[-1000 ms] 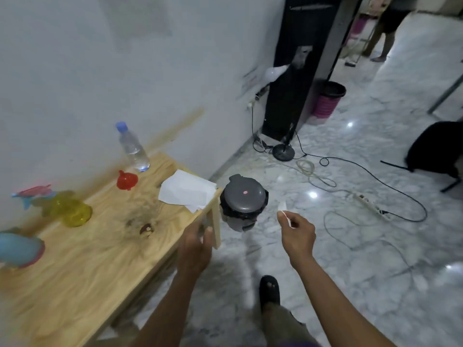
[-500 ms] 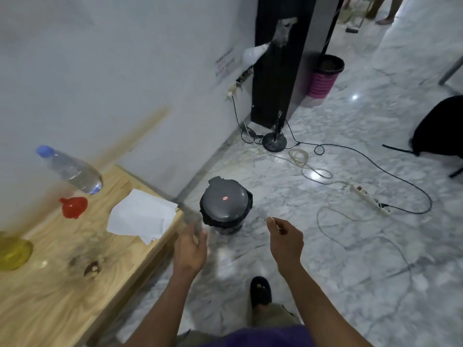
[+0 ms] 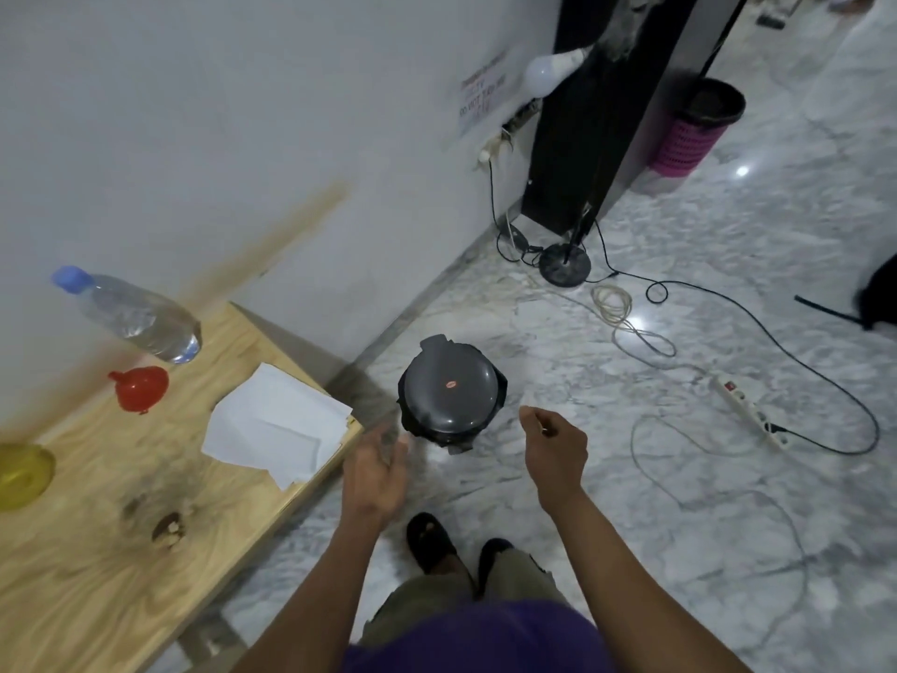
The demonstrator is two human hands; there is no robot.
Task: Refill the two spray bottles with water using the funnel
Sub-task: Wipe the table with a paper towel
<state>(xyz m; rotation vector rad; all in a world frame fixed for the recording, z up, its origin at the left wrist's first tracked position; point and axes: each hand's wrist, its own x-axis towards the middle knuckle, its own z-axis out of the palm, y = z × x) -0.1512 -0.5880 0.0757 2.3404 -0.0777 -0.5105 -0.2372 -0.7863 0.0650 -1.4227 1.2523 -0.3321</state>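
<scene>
A clear water bottle (image 3: 136, 318) with a blue cap stands at the back of the wooden table (image 3: 97, 575). A red funnel (image 3: 141, 388) lies just in front of it. At the left edge only part of a yellow spray bottle (image 3: 22, 473) shows; the other spray bottle is out of view. My left hand (image 3: 378, 473) hovers off the table's right corner, fingers loose and blurred, holding nothing. My right hand (image 3: 553, 444) is raised over the floor beside the bin, fingers curled with thumb against forefinger; nothing shows in it.
White paper sheets (image 3: 276, 425) lie on the table's right corner. A dark lidded bin (image 3: 451, 395) stands on the marble floor just past both hands. Cables and a power strip (image 3: 750, 412) trail to the right. A lamp base (image 3: 565, 264) and pink basket (image 3: 689, 133) stand farther back.
The view swung right, putting the blue spray bottle out of sight. My left hand let go of the table edge. The white scrap my right hand pinched is no longer visible.
</scene>
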